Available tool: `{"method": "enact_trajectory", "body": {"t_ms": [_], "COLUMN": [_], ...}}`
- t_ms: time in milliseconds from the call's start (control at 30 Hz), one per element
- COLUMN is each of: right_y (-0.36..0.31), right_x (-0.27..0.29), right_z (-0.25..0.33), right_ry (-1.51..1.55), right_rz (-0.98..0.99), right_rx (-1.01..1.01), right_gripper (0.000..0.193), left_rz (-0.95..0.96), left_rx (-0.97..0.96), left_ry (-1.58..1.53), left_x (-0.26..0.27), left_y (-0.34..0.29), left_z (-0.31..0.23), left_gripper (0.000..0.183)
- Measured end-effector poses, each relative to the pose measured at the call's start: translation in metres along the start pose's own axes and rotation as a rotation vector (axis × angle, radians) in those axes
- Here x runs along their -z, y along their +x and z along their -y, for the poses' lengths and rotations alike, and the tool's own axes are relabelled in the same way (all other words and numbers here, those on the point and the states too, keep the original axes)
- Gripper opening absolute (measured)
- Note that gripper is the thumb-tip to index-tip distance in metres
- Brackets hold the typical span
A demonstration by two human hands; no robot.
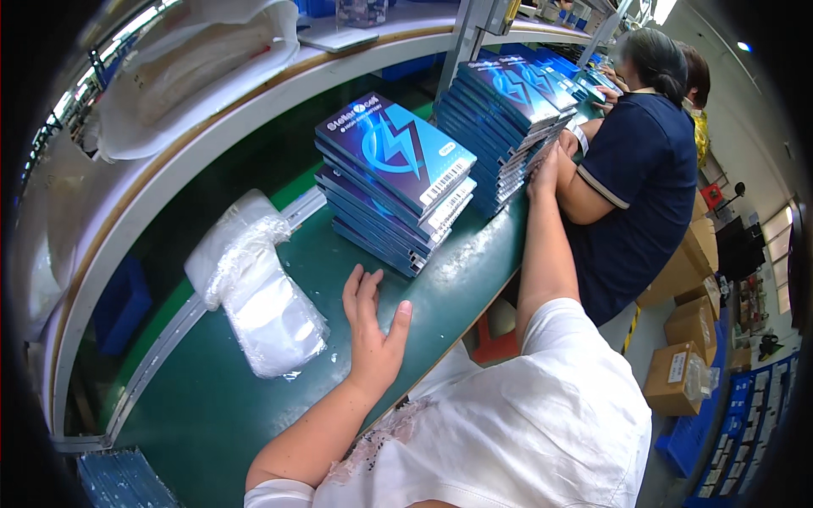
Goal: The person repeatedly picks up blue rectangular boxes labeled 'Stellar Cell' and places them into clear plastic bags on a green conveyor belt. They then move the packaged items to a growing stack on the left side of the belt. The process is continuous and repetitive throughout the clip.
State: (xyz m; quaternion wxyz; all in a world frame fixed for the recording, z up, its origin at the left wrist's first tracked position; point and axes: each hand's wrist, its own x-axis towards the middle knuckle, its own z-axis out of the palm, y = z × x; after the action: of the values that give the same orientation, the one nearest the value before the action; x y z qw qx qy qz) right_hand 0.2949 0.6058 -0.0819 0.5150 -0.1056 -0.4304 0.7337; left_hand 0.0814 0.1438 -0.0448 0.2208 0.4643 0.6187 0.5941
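My left hand (371,323) lies flat and open on the green work table (212,406), just in front of a stack of dark blue flat boxes (391,182) with a lightning design. My right hand (544,173) reaches far to the right and rests against the side of a second, taller stack of the same blue boxes (500,127). A pile of clear plastic bags (258,292) lies to the left of my left hand.
A co-worker in a dark blue shirt (635,178) sits at the table beside the taller stack. A white curved shelf (195,127) runs above the table with a white bag on it. Cardboard cartons (690,339) stand on the floor at the right. More blue boxes (123,478) sit at the lower left.
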Motion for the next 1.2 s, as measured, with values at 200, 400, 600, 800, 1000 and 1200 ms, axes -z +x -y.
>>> {"method": "enact_trajectory", "body": {"t_ms": [200,400,600,800,1000,1200], "right_y": [0.003,-0.018,-0.051,-0.078,-0.095,-0.096], "right_x": [-0.050,-0.077,-0.123,-0.168,-0.171,-0.162], "right_z": [0.004,0.000,-0.028,-0.036,-0.036,-0.038], "right_ry": [-0.117,-0.137,-0.193,-0.294,-0.303,-0.160], "right_rz": [-0.040,-0.104,-0.045,-0.100,-0.048,-0.040], "right_rx": [-0.260,-0.311,-0.389,-0.345,-0.358,-0.358], "right_gripper": [0.030,0.032,0.033,0.034,0.034,0.037], "left_rz": [-0.026,-0.025,0.039,-0.060,0.048,0.121], "left_rx": [0.108,0.325,0.450,0.534,0.540,0.523], "left_ry": [-0.200,-0.562,-0.643,-0.621,-0.592,-0.553], "left_x": [-0.002,-0.008,-0.014,-0.003,0.023,0.038], "left_y": [0.003,0.030,0.050,0.057,0.052,0.047], "left_z": [0.001,-0.020,-0.049,-0.042,-0.065,-0.065], "left_gripper": [0.064,0.095,0.108,0.101,0.102,0.106]}}
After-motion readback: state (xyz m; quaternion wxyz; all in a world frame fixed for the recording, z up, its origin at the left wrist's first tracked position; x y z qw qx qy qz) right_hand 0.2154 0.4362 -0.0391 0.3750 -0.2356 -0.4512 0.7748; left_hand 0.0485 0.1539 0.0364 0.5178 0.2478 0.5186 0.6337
